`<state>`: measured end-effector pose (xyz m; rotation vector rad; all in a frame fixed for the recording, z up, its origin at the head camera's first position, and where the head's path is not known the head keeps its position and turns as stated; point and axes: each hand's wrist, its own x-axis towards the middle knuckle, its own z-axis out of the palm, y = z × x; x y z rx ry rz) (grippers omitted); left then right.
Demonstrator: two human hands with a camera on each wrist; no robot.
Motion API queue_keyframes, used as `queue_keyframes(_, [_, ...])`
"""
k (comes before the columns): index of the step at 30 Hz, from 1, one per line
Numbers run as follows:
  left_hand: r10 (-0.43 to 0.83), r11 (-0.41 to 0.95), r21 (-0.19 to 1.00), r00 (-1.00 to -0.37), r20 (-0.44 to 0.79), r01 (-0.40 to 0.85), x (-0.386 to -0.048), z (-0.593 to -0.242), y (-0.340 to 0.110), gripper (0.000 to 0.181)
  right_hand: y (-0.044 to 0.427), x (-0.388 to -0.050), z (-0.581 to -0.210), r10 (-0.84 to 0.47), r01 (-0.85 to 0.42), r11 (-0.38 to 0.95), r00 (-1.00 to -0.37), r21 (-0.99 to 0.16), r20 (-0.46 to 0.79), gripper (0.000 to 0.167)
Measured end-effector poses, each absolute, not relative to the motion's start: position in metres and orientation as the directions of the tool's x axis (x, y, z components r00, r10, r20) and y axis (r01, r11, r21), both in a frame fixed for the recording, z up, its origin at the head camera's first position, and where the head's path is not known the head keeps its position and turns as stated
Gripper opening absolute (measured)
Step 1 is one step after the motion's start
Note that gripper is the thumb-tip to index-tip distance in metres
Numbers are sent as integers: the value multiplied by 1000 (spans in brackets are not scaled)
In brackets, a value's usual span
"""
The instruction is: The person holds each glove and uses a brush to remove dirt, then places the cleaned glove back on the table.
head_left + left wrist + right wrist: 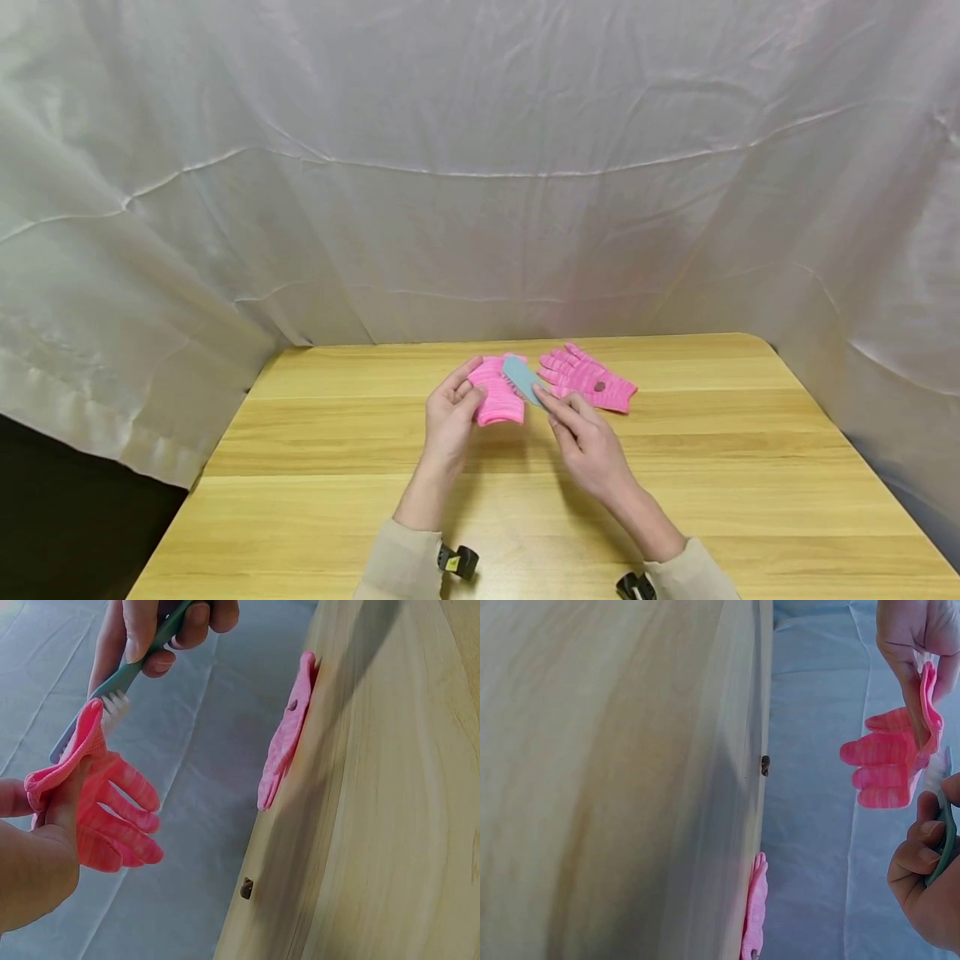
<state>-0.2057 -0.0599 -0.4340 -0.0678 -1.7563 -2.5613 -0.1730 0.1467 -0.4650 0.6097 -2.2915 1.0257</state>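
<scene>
My left hand [448, 417] pinches a pink knit glove [501, 398] near its cuff, raised above the table. In the left wrist view the glove's fingers [124, 817] hang away from the hand. My right hand [594, 450] grips a brush [521, 377] with a blue-green back, index finger stretched along it. White bristles [114, 709] face the held glove, at or very near its cuff; exact contact cannot be told. To the right, a second pink glove [577, 377] lies flat on the table, a dark round spot [599, 387] on it.
The wooden table [337, 442] runs back to a pale grey curtain [480, 250] that also hangs at both sides. A small dark brown lump [247, 888] sits near the table's edge in both wrist views. Dark wrist devices [459, 562] are strapped at the sleeves.
</scene>
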Motion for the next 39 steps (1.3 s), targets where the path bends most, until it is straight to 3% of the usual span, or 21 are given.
queue_keyframes(39, [-12, -366, 929, -999, 52, 53, -205, -433, -62, 47, 148, -173, -465, -184, -602, 594, -747, -533, 639, 47])
